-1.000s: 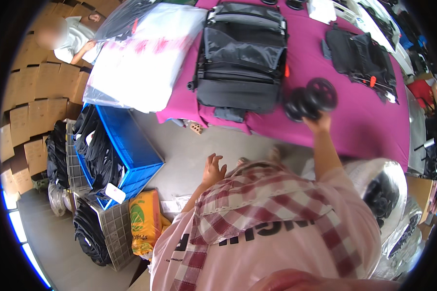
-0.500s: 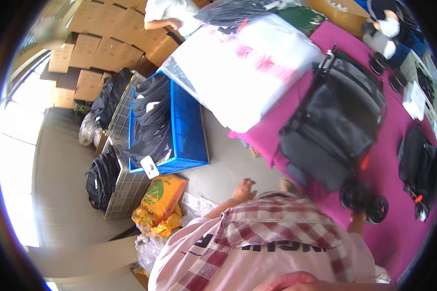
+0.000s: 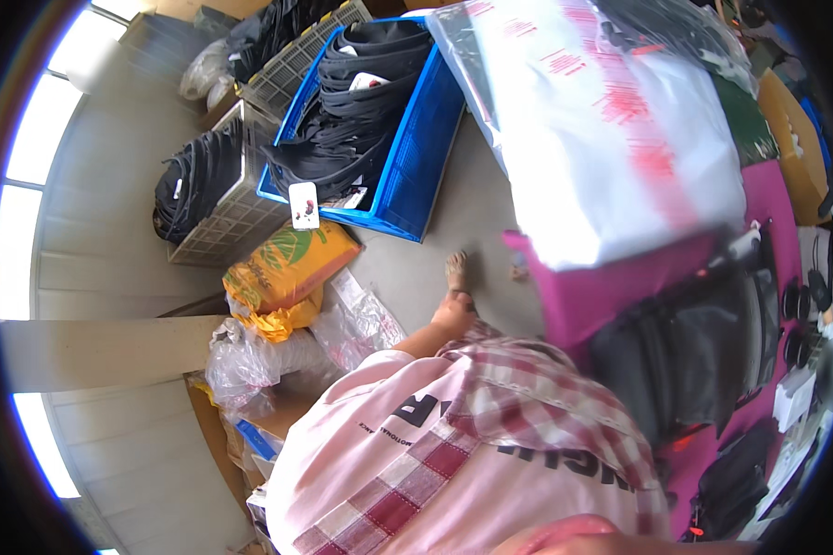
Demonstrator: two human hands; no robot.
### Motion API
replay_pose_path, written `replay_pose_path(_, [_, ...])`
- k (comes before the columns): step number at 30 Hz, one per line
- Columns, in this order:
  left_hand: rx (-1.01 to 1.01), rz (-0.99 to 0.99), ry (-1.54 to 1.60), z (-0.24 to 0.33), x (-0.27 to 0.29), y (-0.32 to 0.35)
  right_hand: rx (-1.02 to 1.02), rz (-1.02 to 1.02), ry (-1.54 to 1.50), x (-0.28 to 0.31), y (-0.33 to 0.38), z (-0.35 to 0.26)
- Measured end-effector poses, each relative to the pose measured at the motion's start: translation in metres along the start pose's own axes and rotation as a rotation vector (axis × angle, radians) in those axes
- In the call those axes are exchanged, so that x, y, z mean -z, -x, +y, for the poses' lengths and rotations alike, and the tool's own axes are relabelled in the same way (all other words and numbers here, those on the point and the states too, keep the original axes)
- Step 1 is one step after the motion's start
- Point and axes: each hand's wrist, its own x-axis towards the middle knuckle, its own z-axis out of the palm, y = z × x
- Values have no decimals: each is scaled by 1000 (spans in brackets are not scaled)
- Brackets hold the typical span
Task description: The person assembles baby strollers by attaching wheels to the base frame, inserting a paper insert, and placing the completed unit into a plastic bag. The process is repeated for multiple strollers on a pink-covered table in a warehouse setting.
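My left hand hangs beside the front of my checked apron, over the grey floor. Its fingers are foreshortened and partly hidden, so I cannot make out their shape or anything in them. My right hand is out of sight, beyond my body on the right. On the table with the magenta cloth lies a large black bag, close to my right side. Next to it, farther off, a big white plastic-wrapped pack with red print covers the table's corner.
A blue crate full of black fabric pieces stands ahead, beside a grey crate with similar pieces. Nearer lie an orange sack and clear plastic wrap. Another black bag and small black wheels are at right.
My view has swung left, so the table and black bag shift right and down. My right hand, earlier by the black wheels, has left the view. My left hand has drawn closer to the apron.
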Motion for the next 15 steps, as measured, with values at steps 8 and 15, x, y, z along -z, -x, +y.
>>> replay_pose_path(8, [160,124,-40,-79,105,-185,12,39,417,-132,38,-45])
replay_pose_path(15, [272,457,-234,-179,246,-332,-36,74,659,-244,85,-91])
